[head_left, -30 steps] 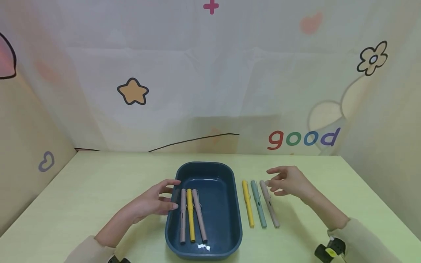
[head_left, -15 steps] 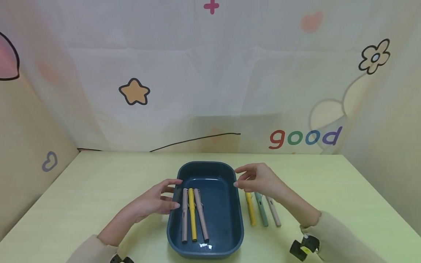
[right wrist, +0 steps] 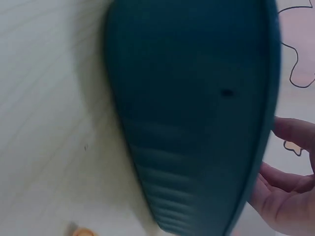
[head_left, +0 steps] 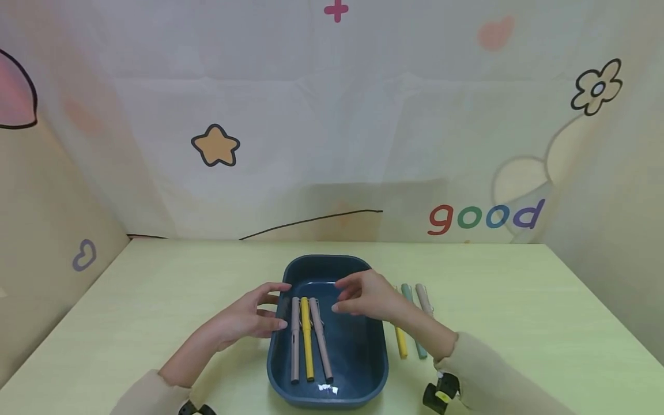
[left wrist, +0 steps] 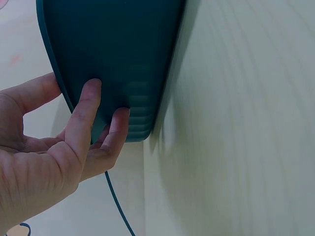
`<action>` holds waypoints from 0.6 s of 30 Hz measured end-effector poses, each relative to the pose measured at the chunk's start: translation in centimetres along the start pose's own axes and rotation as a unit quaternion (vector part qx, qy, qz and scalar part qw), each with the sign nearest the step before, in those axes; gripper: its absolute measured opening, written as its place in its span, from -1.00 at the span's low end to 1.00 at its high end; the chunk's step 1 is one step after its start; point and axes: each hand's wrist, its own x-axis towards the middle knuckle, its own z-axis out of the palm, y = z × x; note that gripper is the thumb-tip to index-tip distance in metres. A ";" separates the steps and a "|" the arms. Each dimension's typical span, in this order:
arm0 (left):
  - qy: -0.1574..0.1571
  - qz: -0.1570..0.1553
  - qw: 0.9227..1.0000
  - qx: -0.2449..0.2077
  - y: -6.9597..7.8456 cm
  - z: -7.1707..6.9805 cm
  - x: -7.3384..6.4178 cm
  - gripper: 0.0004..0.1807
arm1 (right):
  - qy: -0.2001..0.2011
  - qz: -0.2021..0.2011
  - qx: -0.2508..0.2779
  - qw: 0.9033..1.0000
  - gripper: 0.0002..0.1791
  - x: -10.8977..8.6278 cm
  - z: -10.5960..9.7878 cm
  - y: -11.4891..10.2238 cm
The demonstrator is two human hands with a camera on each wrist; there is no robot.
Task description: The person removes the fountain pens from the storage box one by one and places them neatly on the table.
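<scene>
A dark blue plastic tray (head_left: 358,351) stands on the table. Along its left side lie a yellow pen (head_left: 307,346) and two greyish-mauve pens, one on the left (head_left: 295,351) and one on the right (head_left: 323,349). My left hand (head_left: 246,317) grips the tray's left rim, and in the left wrist view two fingertips (left wrist: 91,93) press the outer wall. My right hand (head_left: 370,297) is over the tray's right half, fingers loosely bent, nothing visible between them. In the right wrist view the tray wall hides part of it.
Right of the tray lie a yellow pen (head_left: 402,344), a green pen (head_left: 421,350) and a grey pen (head_left: 423,298), partly covered by my right forearm. A printed cloth backdrop (head_left: 290,115) hangs behind the pale table (head_left: 197,271).
My right hand has moved left from beside the grey pen on the table, across the tray's right rim, to over the tray. My left hand keeps its grip.
</scene>
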 end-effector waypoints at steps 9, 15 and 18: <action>-0.001 -0.005 1.000 -0.004 0.1 0.1 0.1 -0.28 | -0.036 0.016 -0.025 0.999 -0.55 1.0 2.1 0.2; 0.000 -0.004 1.000 -0.001 0.1 0.1 0.1 -0.27 | -0.056 0.054 -0.038 0.996 -0.52 1.4 3.5 0.6; 0.002 -0.006 1.000 -0.002 0.1 0.1 0.2 -0.27 | -0.064 0.074 -0.037 0.995 -0.48 1.6 4.0 0.6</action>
